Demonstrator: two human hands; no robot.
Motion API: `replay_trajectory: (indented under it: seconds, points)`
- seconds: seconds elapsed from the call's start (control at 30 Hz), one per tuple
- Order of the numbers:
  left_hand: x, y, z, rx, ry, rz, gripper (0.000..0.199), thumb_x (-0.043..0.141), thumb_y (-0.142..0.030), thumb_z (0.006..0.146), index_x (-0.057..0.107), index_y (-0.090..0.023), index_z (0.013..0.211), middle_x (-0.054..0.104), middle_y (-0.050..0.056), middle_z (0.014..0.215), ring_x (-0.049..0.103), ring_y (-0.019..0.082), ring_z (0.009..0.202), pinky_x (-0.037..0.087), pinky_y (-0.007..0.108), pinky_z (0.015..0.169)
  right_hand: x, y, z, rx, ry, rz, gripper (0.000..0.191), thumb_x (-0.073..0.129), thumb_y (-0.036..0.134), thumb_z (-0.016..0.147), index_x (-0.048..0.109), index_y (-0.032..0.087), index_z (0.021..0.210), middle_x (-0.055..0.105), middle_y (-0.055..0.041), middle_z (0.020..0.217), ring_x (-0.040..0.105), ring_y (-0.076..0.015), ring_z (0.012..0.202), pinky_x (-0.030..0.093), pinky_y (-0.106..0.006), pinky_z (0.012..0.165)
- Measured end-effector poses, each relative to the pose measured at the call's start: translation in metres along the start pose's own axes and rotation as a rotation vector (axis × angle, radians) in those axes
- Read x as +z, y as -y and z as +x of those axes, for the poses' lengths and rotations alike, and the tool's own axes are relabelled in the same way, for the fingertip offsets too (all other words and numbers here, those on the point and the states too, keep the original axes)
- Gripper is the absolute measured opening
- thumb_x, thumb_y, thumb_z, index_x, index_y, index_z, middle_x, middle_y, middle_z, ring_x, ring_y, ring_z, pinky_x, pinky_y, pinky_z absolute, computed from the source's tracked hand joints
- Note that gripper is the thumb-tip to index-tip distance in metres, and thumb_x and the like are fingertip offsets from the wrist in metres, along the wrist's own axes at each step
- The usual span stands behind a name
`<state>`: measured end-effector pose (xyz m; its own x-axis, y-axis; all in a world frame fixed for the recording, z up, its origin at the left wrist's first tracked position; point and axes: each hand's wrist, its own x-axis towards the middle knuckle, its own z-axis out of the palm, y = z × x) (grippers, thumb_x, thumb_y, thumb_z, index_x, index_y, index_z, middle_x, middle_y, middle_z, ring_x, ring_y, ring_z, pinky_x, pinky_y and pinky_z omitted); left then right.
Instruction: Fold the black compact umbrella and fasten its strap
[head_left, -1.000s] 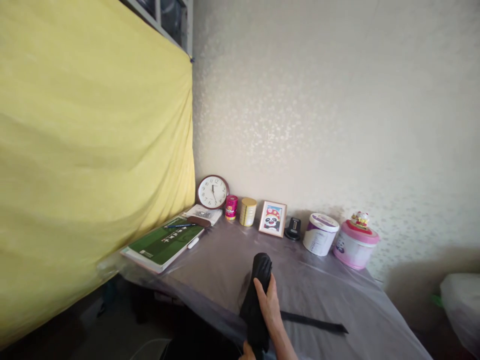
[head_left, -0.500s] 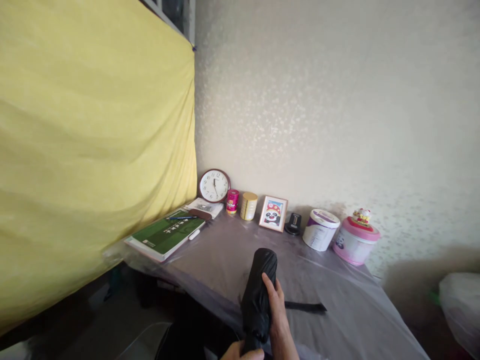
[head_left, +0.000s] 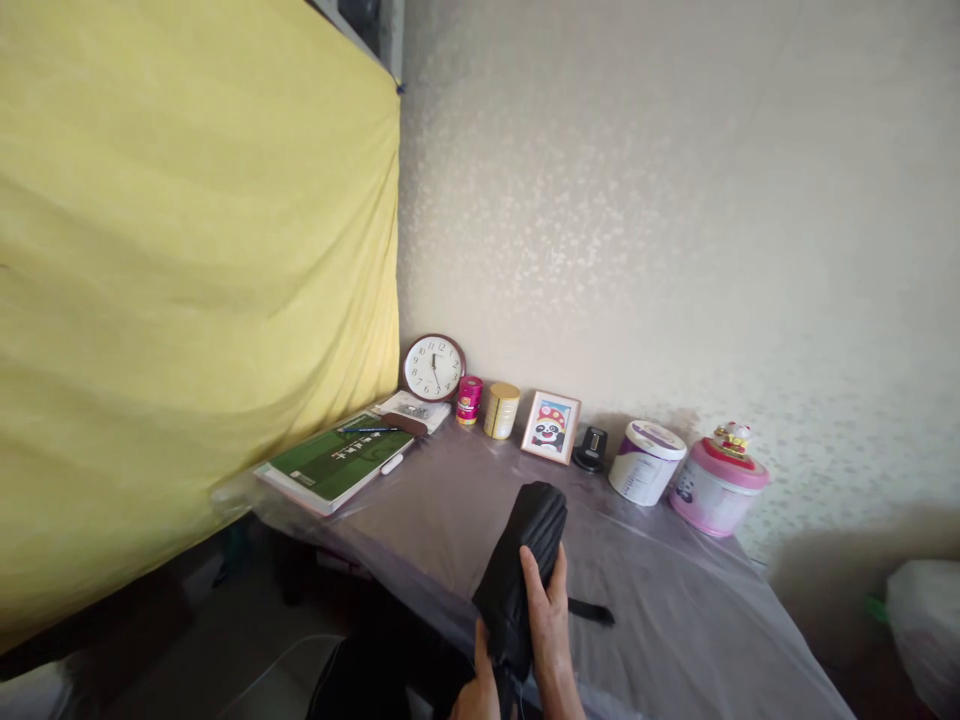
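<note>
A folded black umbrella point(head_left: 519, 570) is held tilted over the front part of the table, its wide end pointing away from me. My right hand point(head_left: 547, 610) grips its right side, with thumb and fingers pressed along the cloth. Low on the umbrella's left side, my left hand point(head_left: 480, 680) holds it near the handle end, one finger extended up along the fabric. The handle itself is mostly hidden at the bottom edge. A loose black strap point(head_left: 592, 611) sticks out to the right of my right hand.
On the plastic-covered table point(head_left: 660, 590) lies a green book point(head_left: 337, 465) with a pen point(head_left: 367, 430). Along the wall stand a clock point(head_left: 434, 368), a pink can point(head_left: 469, 400), a yellow-lidded can point(head_left: 502, 411), a panda picture frame point(head_left: 551, 427), a white tub point(head_left: 646, 462) and a pink container point(head_left: 718, 490).
My left hand has moved up from the handle onto the umbrella's lower left side. The umbrella has turned slightly, its far end leaning more to the right, and less of the strap shows.
</note>
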<state>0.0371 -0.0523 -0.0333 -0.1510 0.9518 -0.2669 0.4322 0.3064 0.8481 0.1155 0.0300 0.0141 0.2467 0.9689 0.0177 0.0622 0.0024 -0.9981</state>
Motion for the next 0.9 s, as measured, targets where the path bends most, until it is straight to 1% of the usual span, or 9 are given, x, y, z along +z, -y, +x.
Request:
replay_trajectory:
  seconds: [0.07,0.13,0.27,0.33,0.43,0.57,0.73,0.8,0.9]
  points:
    - [-0.004,-0.002,0.001,-0.034,0.054,0.104,0.080,0.051,-0.018,0.068,0.013,-0.009,0.137,0.066,0.008,0.082,0.062,0.022,0.085,0.040,0.032,0.078,-0.002,0.002,-0.002,0.006,-0.028,0.018,0.081,0.056,0.056,0.069,0.024,0.023,0.136,0.041,-0.0064,0.135,0.038,-0.0237,0.123,0.031,-0.034,0.102]
    - [-0.010,-0.007,0.000,-0.027,0.129,0.054,0.085,0.054,-0.017,0.065,0.011,-0.013,0.138,0.065,0.008,0.086,0.061,0.022,0.088,0.040,0.031,0.078,-0.005,0.003,-0.004,0.026,-0.015,0.083,0.076,0.056,0.054,0.069,0.031,0.022,0.133,0.048,-0.0061,0.129,0.046,-0.0240,0.117,0.038,-0.033,0.097]
    - [-0.016,-0.019,-0.006,0.097,0.422,-0.461,0.078,0.058,-0.025,0.064,0.023,-0.019,0.133,0.062,0.000,0.075,0.060,0.015,0.070,0.041,0.025,0.065,-0.015,0.002,-0.005,0.114,0.018,0.221,0.062,0.052,0.056,0.071,0.047,0.022,0.123,0.057,-0.0046,0.119,0.053,-0.0239,0.108,0.049,-0.030,0.081]
    - [-0.013,-0.021,-0.008,0.103,0.496,-0.631,0.076,0.060,-0.029,0.064,0.025,-0.019,0.130,0.059,-0.003,0.071,0.057,0.012,0.062,0.040,0.022,0.060,-0.017,0.001,-0.004,0.129,0.023,0.240,0.061,0.051,0.057,0.071,0.049,0.023,0.122,0.059,-0.0046,0.115,0.055,-0.0243,0.106,0.050,-0.031,0.078]
    - [-0.005,-0.015,-0.008,0.054,0.397,-0.585,0.084,0.063,-0.034,0.064,0.018,-0.021,0.133,0.058,-0.003,0.073,0.058,0.012,0.064,0.041,0.023,0.062,-0.017,0.003,-0.004,0.081,0.077,0.226,0.064,0.053,0.055,0.072,0.044,0.025,0.127,0.061,-0.0027,0.111,0.056,-0.0236,0.103,0.049,-0.032,0.079]
    - [-0.005,-0.006,-0.005,0.025,0.282,-0.365,0.086,0.060,-0.027,0.067,0.012,-0.017,0.138,0.063,0.002,0.076,0.060,0.019,0.078,0.040,0.027,0.073,-0.014,0.012,-0.010,0.039,0.036,0.161,0.070,0.059,0.051,0.069,0.036,0.028,0.131,0.058,-0.0001,0.115,0.055,-0.0216,0.102,0.045,-0.031,0.085]
    - [-0.019,-0.012,-0.008,0.018,0.183,0.089,0.078,0.047,-0.021,0.074,0.004,-0.013,0.139,0.065,0.012,0.089,0.061,0.024,0.083,0.040,0.032,0.073,-0.015,0.013,-0.015,-0.012,-0.020,0.182,0.064,0.066,0.048,0.062,0.050,0.024,0.119,0.053,-0.0024,0.121,0.050,-0.0230,0.108,0.041,-0.030,0.088]
    - [-0.024,-0.017,-0.011,0.069,0.237,0.003,0.086,0.053,-0.022,0.070,0.001,-0.015,0.139,0.064,0.008,0.085,0.061,0.022,0.080,0.040,0.030,0.072,-0.019,0.009,-0.016,-0.007,0.005,0.229,0.058,0.067,0.050,0.059,0.057,0.025,0.111,0.057,-0.0019,0.115,0.053,-0.0230,0.103,0.044,-0.030,0.083]
    - [-0.027,-0.022,-0.014,0.174,0.401,-0.372,0.098,0.060,-0.025,0.064,-0.004,-0.020,0.138,0.062,0.002,0.085,0.060,0.016,0.069,0.041,0.026,0.068,-0.022,0.006,-0.019,0.017,0.046,0.306,0.051,0.069,0.050,0.055,0.062,0.026,0.100,0.064,-0.0008,0.099,0.058,-0.0216,0.090,0.048,-0.029,0.073]
